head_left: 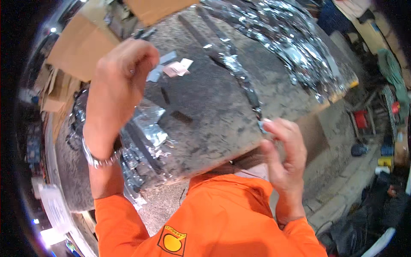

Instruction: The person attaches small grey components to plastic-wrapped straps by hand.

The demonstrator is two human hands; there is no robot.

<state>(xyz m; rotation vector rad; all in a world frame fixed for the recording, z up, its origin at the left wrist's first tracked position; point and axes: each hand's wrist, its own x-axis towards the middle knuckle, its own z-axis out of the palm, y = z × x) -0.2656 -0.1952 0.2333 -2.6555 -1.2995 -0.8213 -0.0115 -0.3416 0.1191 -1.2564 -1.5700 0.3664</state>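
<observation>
My right hand (287,150) is at the table's front edge, with a small light-blue slip (262,127) at its fingertips. The slip meets the near end of a long dark strip in shiny clear plastic (244,83), which runs away across the table. My left hand (122,70), with a metal watch band at the wrist, is raised over the left side. Its fingers are curled, and whatever they may hold is hidden. Beside it lie loose pale-pink slips (175,68) and light-blue slips (155,73).
A large pile of shiny plastic-wrapped strips (295,51) covers the far right of the worn grey table (205,141). More wrapped strips (143,150) lie near my left forearm. Cardboard (79,47) stands at the far left. Small dark pieces (182,117) lie mid-table.
</observation>
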